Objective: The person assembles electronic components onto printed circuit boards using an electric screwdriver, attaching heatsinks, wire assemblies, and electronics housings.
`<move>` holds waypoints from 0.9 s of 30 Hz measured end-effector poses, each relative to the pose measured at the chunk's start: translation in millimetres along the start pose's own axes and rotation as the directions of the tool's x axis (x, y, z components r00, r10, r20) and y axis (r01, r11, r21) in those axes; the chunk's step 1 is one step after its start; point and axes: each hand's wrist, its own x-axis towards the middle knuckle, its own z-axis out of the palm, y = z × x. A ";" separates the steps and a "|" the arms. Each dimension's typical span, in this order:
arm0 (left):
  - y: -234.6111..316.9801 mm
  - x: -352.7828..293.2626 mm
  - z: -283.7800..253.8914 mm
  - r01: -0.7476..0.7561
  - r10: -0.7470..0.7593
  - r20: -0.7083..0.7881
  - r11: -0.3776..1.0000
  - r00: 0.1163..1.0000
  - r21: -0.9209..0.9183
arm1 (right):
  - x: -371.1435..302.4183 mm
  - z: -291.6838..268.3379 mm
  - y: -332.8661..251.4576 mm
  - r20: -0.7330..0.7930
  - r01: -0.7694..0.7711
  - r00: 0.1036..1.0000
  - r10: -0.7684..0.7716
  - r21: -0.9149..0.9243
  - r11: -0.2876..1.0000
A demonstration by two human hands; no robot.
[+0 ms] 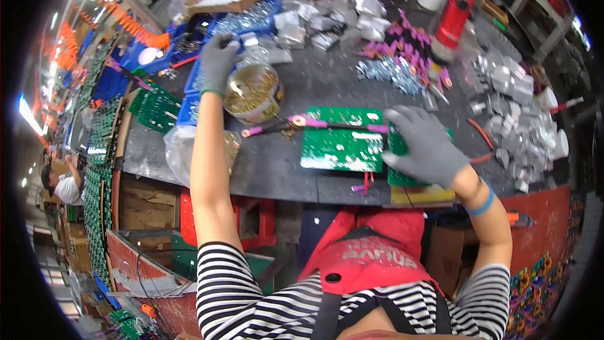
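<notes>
Here, green circuit board (342,140) flat under right hand (423,146), fingers (402,115) spread wide.

We see a round metal tin (253,92) standing upright on the dark workbench, open at the top and filled nearly to the brim with small brass-coloured parts. Just right of the tin and a little nearer the person, a large green circuit board (343,140) lies flat, its long edges running across the bench, with pale markings along its near edge. Farther right of the tin, touching that board's right edge, a smaller green circuit board (399,145) lies flat too, largely covered from above, its near end resting on a yellow pad.
</notes>
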 end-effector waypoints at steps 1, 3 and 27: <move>20.0 -23.6 -9.2 -0.030 0.007 0.091 0.966 0.996 0.259 | 8.2 4.7 0.1 0.131 -0.024 0.991 0.026 -0.017 1.000; 52.0 -79.5 -15.2 0.109 -0.236 0.214 0.871 0.948 0.479 | 23.0 10.5 1.4 0.303 -0.098 0.945 0.119 -0.084 0.992; 193.9 -201.4 25.4 -0.016 -0.009 -0.085 0.957 0.996 -0.291 | -64.2 -85.7 -2.6 -0.232 -0.099 0.930 0.284 0.586 0.804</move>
